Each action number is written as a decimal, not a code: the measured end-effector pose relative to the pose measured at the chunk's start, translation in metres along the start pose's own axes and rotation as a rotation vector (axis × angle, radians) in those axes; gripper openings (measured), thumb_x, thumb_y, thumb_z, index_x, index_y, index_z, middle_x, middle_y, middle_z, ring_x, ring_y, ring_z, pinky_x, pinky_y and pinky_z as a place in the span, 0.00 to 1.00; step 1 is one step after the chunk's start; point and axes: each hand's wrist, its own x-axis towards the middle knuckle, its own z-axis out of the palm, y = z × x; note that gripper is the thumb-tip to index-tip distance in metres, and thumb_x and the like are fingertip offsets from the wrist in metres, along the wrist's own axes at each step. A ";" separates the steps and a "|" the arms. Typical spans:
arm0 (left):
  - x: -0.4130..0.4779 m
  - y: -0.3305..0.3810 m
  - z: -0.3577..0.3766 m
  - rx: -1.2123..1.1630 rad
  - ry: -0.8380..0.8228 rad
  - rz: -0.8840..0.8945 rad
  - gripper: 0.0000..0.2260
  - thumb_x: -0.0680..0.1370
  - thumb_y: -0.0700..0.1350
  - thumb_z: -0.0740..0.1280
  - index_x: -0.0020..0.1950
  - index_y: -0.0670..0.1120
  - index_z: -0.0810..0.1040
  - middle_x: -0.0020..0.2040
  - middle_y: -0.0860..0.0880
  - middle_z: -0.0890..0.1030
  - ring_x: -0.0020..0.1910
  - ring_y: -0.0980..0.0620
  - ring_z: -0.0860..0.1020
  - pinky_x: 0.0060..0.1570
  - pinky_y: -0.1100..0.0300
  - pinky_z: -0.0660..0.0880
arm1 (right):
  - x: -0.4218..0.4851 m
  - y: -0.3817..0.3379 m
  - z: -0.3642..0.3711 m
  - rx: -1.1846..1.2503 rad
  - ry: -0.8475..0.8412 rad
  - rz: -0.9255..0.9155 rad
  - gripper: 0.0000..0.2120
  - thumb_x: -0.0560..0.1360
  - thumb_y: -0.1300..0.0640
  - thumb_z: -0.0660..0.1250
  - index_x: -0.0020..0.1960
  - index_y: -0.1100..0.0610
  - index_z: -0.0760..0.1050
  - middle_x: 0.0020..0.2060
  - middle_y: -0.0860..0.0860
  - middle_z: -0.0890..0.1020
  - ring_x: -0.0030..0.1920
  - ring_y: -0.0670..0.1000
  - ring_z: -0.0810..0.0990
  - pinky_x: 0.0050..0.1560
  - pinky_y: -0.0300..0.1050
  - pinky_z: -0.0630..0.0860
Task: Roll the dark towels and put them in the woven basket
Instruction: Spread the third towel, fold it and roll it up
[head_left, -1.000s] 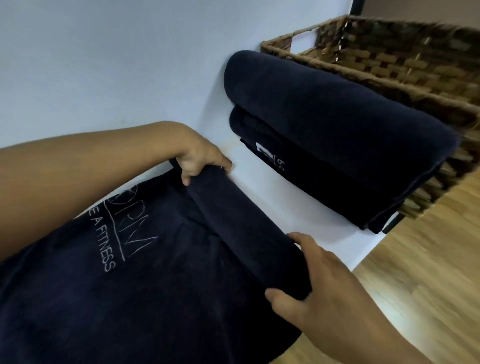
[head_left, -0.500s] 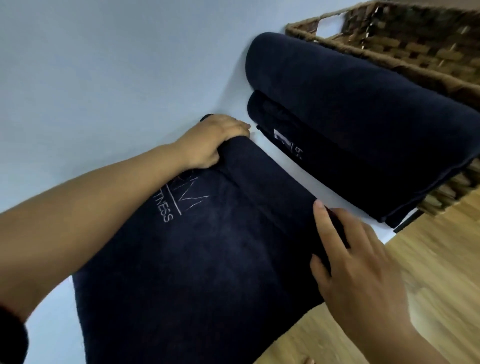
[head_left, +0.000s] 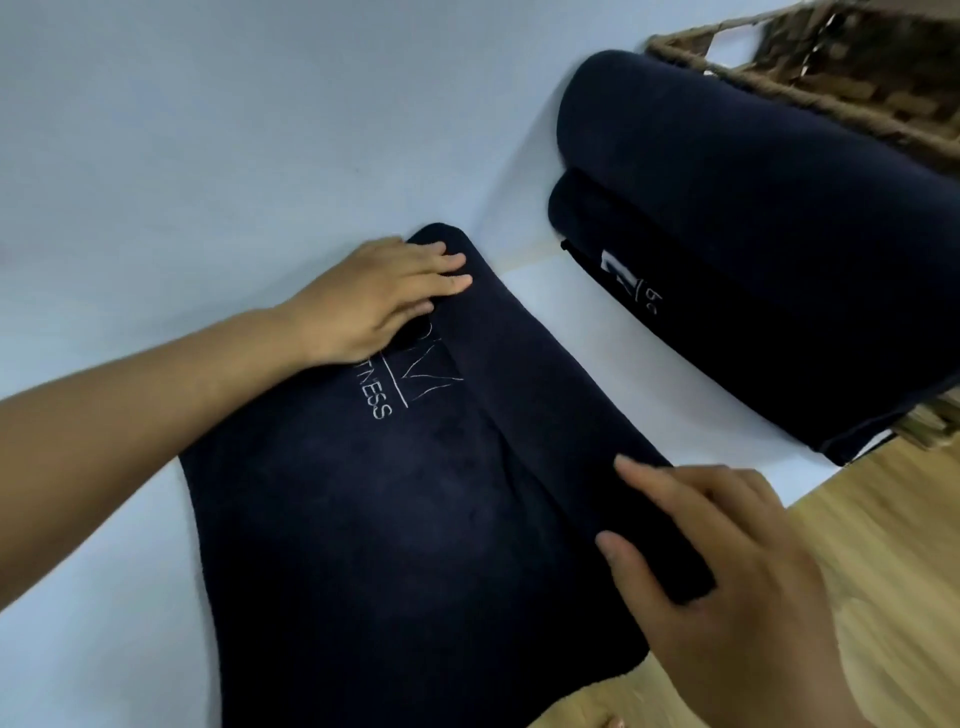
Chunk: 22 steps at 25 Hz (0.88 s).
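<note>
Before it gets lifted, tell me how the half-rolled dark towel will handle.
Probably floppy: the half-rolled dark towel lies limp and creased on the white surface. Its roll would likely loosen if released; the left hand and right hand both rest on it. It looks napped, so hardly slippery.

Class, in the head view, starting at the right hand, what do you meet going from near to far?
Right hand → partly rolled towel → bare white table → stacked dark towels → woven basket.
</note>
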 end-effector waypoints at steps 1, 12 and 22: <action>0.015 0.000 -0.010 0.046 -0.017 0.040 0.18 0.79 0.49 0.58 0.66 0.46 0.77 0.66 0.46 0.78 0.65 0.43 0.75 0.64 0.42 0.68 | 0.008 0.000 -0.007 0.043 -0.065 0.129 0.25 0.69 0.44 0.71 0.66 0.44 0.75 0.49 0.35 0.73 0.51 0.39 0.73 0.48 0.30 0.71; 0.131 0.027 -0.023 0.184 -1.002 -0.015 0.35 0.70 0.36 0.67 0.60 0.75 0.65 0.64 0.60 0.73 0.67 0.51 0.67 0.74 0.40 0.53 | 0.021 0.004 -0.014 -0.112 -0.393 0.277 0.41 0.74 0.36 0.61 0.77 0.39 0.40 0.61 0.36 0.66 0.58 0.40 0.69 0.57 0.37 0.72; 0.107 0.029 -0.004 0.157 -0.269 0.182 0.36 0.62 0.31 0.66 0.68 0.51 0.70 0.62 0.50 0.75 0.62 0.46 0.72 0.66 0.51 0.65 | 0.010 0.029 0.004 -0.631 0.034 -0.018 0.34 0.66 0.62 0.75 0.71 0.54 0.72 0.59 0.62 0.77 0.50 0.64 0.74 0.45 0.60 0.73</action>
